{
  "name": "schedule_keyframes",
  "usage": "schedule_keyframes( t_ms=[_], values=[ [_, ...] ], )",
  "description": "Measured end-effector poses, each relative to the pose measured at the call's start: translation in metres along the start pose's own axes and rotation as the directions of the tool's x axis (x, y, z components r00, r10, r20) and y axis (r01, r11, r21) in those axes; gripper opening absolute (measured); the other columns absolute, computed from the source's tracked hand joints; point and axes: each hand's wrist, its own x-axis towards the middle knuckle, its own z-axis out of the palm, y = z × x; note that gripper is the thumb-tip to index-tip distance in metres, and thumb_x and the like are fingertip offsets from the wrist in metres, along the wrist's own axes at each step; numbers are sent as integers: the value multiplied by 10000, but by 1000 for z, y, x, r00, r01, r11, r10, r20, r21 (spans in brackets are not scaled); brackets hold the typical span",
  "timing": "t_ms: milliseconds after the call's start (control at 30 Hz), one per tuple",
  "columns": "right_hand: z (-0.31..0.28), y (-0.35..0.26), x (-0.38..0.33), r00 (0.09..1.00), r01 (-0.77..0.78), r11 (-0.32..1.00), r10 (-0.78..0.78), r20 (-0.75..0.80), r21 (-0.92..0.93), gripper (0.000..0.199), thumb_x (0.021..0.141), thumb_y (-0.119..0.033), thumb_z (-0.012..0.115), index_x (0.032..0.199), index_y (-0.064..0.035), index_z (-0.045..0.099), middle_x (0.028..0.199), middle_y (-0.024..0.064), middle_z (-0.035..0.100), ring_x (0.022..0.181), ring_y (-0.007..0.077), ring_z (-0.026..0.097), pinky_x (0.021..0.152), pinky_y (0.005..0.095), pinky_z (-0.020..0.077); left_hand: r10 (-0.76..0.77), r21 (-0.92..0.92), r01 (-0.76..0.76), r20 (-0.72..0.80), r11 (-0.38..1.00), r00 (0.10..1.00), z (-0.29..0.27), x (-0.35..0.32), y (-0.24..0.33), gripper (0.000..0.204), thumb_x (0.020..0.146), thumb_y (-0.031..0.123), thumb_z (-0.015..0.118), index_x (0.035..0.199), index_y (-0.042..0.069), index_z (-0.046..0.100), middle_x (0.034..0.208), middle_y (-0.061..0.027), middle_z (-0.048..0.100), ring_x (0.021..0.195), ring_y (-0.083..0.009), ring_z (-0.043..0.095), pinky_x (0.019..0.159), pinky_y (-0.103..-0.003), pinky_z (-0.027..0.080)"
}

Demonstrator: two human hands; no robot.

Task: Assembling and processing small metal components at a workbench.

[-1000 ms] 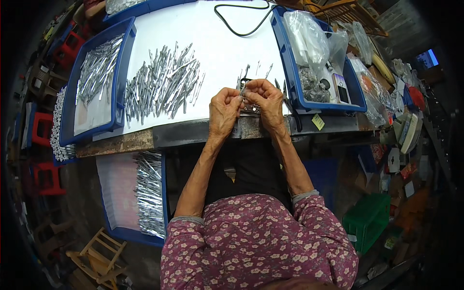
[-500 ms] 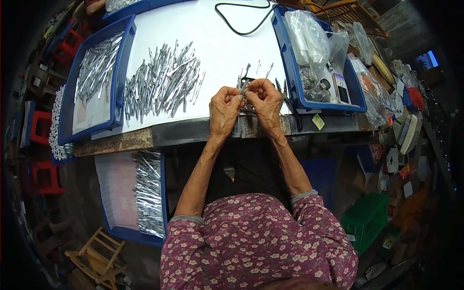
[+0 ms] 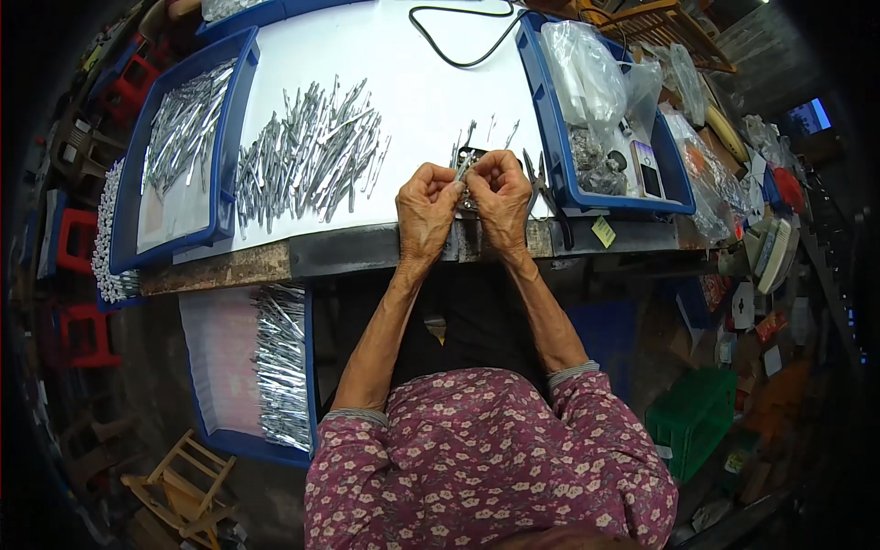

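My left hand (image 3: 426, 209) and my right hand (image 3: 500, 197) meet close together above the near edge of the white-topped table. Both are closed in a pinch, thumbs against fingers. A slim silvery metal piece (image 3: 463, 168) shows between the fingertips, its lower part hidden by them. Just behind the hands a small black holder (image 3: 473, 151) with metal bits is partly covered. A pair of pliers (image 3: 539, 179) with dark handles lies right of my right hand. To the left spreads a loose pile of thin silvery metal strips (image 3: 312, 151).
A blue tray (image 3: 240, 101) of similar strips stands at the left. On the right, another blue tray (image 3: 553, 165) bears plastic bags (image 3: 587, 69) and a phone (image 3: 646, 170). A black cable (image 3: 440, 55) curves across the back. Below the table sits a further blue tray (image 3: 310, 367).
Both hands shift very slightly left and their fingertips part a little. The pliers and the metal piece show more plainly now.
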Motion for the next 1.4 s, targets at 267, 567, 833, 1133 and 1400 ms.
schedule_keyframes(
  t_ms=[267, 567, 833, 1133, 1400],
  values=[
    [-2, 9, 1, 999, -29, 997, 27, 31, 66, 106, 767, 17, 567, 807, -33, 483, 714, -4, 514, 593, 23, 476, 519, 150, 395, 39, 10, -39, -10, 999, 999, 2, -1, -1, 27, 781, -5, 569, 801, -21, 561, 684, -36, 593, 611, -55, 539, 540, -175, 446],
    [-5, 0, 4, 994, -84, 990, 75, 80, 115, 108, 757, 22, 549, 794, -27, 460, 703, -2, 493, 585, 26, 458, 499, 163, 382, -78, -152, 92, 96, 984, 992, -5, 3, -1, 45, 780, -6, 584, 817, -20, 564, 715, -15, 587, 631, -36, 521, 575, -164, 435],
    [0, 9, 3, 998, -48, 997, 46, 31, 60, 117, 740, 26, 535, 771, -31, 438, 677, -14, 438, 550, 27, 387, 456, 179, 342, 149, 157, -134, -87, 978, 985, 8, -1, -5, 13, 750, -24, 555, 750, -11, 555, 639, -22, 571, 580, -58, 502, 514, -207, 412],
    [-10, 0, 6, 992, -118, 975, 106, 70, 186, 87, 745, 19, 538, 775, -18, 465, 703, 15, 503, 587, 31, 452, 522, 154, 385, -70, -208, 82, 63, 975, 996, 7, 0, 3, 37, 774, -6, 566, 800, -19, 543, 613, 5, 525, 499, -13, 426, 434, -148, 330],
    [-12, 5, 6, 985, -163, 954, 144, 90, 253, 94, 770, -4, 553, 831, 5, 482, 737, 52, 555, 621, 59, 524, 547, 186, 440, -77, -223, 96, 94, 970, 993, 5, 3, 0, 75, 817, 23, 526, 878, -16, 507, 641, -6, 532, 476, -4, 391, 398, -132, 288]
  ],
)
